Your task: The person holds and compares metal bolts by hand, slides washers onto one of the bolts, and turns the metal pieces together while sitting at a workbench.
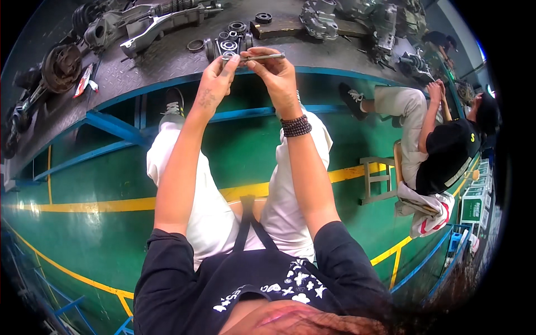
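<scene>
Above the near edge of the workbench, my two hands are raised close together. A thin metal rod (pixel 267 56) lies across the fingers of my right hand (pixel 274 77), which is closed on it; its tip sticks out to the right. My left hand (pixel 219 79) is closed in a pinch beside the rod's left end. What its fingertips hold is small and partly hidden by them. Just beyond my hands stands a cluster of gear-like metal parts with a bearing (pixel 228 46) on top. A metal ring (pixel 195 45) lies to the left of it.
The dark metal workbench (pixel 125 72) carries gearbox castings (pixel 159 28), a rusty drum (pixel 61 68), another bearing (pixel 263 18) and a wooden block (pixel 279 29). A blue frame (pixel 114 127) runs beneath. At right, a person (pixel 452 145) sits working by a wooden stool (pixel 379 178).
</scene>
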Available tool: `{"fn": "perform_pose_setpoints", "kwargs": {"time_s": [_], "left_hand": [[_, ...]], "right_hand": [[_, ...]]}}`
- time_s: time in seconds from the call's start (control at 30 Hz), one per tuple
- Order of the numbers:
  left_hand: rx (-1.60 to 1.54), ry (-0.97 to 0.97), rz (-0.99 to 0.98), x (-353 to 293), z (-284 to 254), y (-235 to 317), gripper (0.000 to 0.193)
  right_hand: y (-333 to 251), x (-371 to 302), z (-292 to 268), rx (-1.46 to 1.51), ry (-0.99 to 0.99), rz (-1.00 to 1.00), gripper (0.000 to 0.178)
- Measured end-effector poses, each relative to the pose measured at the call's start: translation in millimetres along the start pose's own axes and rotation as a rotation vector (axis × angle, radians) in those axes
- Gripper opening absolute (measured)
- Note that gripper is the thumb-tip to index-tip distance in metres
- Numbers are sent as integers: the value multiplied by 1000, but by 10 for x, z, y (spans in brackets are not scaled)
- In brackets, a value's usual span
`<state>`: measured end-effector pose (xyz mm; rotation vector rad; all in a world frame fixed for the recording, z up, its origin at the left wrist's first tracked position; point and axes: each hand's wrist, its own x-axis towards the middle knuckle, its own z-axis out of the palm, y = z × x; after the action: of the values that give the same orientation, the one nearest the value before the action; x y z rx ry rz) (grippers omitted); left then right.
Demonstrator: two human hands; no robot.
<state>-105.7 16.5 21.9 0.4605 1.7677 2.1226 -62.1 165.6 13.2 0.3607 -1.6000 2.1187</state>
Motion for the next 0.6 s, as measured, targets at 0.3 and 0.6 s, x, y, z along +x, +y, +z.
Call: {"fn": "perform_pose_setpoints", "kwargs": {"time_s": [0.3,0.6], "left_hand": [[-220,-128,-35,24,-46,-83,20],[-554,-335,-288,-48,-144,-157,32]], "right_hand": [[-50,-50,32,-86,15,-44,31],[-160,-139,164,-225,-28,-112,28]]}}
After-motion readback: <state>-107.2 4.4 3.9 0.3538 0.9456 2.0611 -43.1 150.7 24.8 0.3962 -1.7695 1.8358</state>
